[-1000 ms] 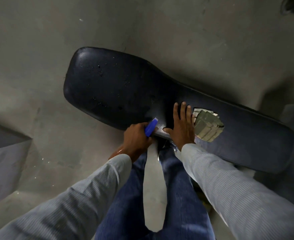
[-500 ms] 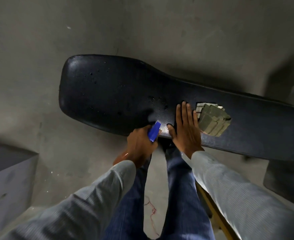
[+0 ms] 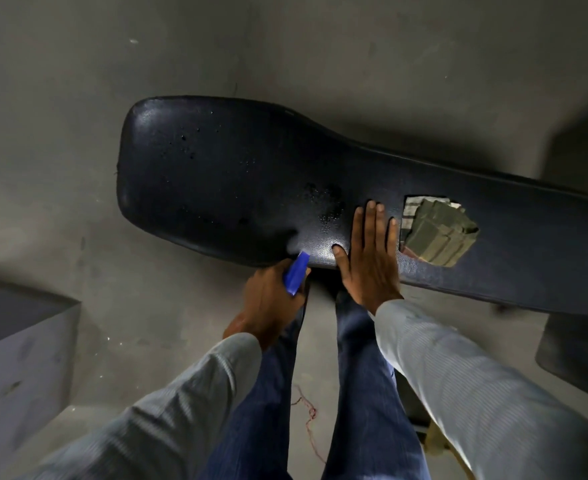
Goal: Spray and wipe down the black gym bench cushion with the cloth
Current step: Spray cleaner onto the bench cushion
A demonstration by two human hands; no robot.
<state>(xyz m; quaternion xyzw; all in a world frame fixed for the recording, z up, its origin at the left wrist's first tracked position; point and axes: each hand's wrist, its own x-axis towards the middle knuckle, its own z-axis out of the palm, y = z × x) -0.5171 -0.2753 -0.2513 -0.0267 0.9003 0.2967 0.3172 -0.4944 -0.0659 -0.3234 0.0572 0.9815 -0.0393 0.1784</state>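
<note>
Spraying: left hand gripping one blue sprayer, nozzle at near edge of bench; right hand flat, fingers straight, pressed on cushion; one folded cloth just beside it. Aim mid-cushion, spread mist evenly, then wipe.

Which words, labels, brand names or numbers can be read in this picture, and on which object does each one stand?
None can be read.
The blue spray nozzle in the left hand shows no lettering.
The black bench cushion carries only droplets, no print.
The folded cloth beside the right hand has stripes, no text.
</note>
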